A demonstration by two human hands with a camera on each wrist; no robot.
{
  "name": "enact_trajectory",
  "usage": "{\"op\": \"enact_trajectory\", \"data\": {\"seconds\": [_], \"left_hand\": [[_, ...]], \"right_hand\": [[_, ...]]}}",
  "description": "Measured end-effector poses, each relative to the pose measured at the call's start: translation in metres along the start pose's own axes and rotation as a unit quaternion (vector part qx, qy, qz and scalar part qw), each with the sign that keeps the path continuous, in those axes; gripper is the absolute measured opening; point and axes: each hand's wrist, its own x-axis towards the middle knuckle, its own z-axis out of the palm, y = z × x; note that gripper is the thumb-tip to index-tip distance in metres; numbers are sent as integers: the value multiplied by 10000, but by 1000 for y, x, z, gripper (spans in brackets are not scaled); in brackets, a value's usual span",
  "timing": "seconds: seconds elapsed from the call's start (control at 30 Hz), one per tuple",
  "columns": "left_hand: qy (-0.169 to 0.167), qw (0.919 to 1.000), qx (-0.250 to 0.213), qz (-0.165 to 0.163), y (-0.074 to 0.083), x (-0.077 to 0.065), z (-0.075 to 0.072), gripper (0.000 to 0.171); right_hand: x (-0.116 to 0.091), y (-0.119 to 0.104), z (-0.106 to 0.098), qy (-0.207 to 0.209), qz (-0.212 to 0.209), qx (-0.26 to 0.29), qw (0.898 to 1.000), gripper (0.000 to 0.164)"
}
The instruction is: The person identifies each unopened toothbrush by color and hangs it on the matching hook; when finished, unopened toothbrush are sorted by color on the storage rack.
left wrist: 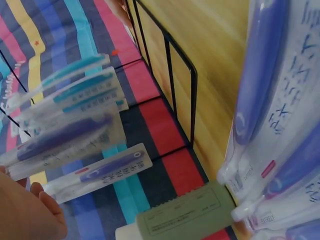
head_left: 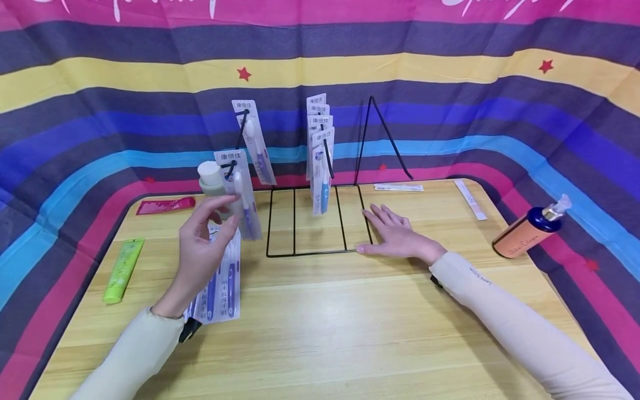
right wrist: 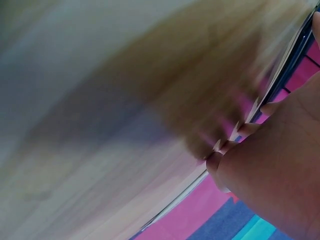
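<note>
A black wire rack (head_left: 294,222) stands on the table with packaged toothbrushes hanging from its hooks. My left hand (head_left: 202,236) is at the front left hook, fingers bent and a gap between thumb and index finger. Its fingertips are right at the edge of a hanging purple toothbrush pack (head_left: 245,205). Behind that hangs another purple toothbrush pack (head_left: 257,147). On the middle hook several packs hang in a row, a blue toothbrush pack (head_left: 324,180) foremost. My right hand (head_left: 395,233) rests with spread fingers at the rack base's right side. The right hook (head_left: 387,130) carries nothing.
Several purple toothbrush packs (head_left: 227,286) lie under my left forearm. A green bottle (left wrist: 185,212) stands left of the rack. Green tube (head_left: 124,269) and red tube (head_left: 165,206) lie at left. A pump bottle (head_left: 525,233) and two slim white packets (head_left: 398,187) are at right.
</note>
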Motion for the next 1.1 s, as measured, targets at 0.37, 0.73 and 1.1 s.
{"op": "enact_trajectory", "data": {"seconds": [0.37, 0.73, 1.1], "left_hand": [[-716, 9922, 429, -927, -26, 35, 3, 54], [-475, 9915, -343, -1161, -56, 62, 1, 41], [49, 9893, -396, -1406, -61, 33, -20, 37]], "right_hand": [[0, -2, 1, 28, -24, 37, 10000, 114], [1, -2, 1, 36, -64, 16, 10000, 114], [0, 0, 1, 37, -16, -11, 10000, 114]]}}
